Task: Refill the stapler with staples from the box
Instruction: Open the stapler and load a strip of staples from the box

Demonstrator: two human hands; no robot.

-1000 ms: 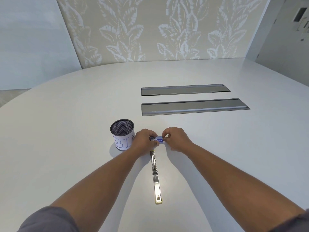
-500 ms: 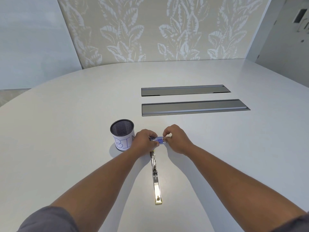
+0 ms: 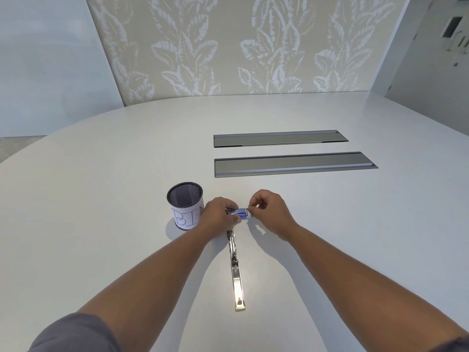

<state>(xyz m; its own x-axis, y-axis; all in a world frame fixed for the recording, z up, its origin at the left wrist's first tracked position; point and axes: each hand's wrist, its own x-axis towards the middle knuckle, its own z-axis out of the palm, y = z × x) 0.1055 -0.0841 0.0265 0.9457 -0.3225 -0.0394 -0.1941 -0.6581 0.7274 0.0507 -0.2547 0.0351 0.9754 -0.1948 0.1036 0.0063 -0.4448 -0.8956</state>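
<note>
A small blue and white staple box point(image 3: 240, 214) is held a little above the white table. My left hand point(image 3: 219, 219) grips its left end. My right hand point(image 3: 269, 214) pinches the box's right end with thumb and forefinger, where the end looks slightly opened. The metal stapler point(image 3: 236, 273) lies unfolded flat on the table just below the hands, its long arm pointing toward me; its far end is hidden under my left hand. No loose staples are visible.
A black mesh cup point(image 3: 185, 204) with a paper label reading BIN stands just left of my left hand. Two grey recessed cable trays point(image 3: 291, 165) run across the table point(image 3: 101, 199) behind the hands. A leaf-patterned wall rises beyond the table's far edge.
My right hand's fingers have shifted slightly at the box's right end, lifting a little. My left hand, the box and the stapler stay where they were.
</note>
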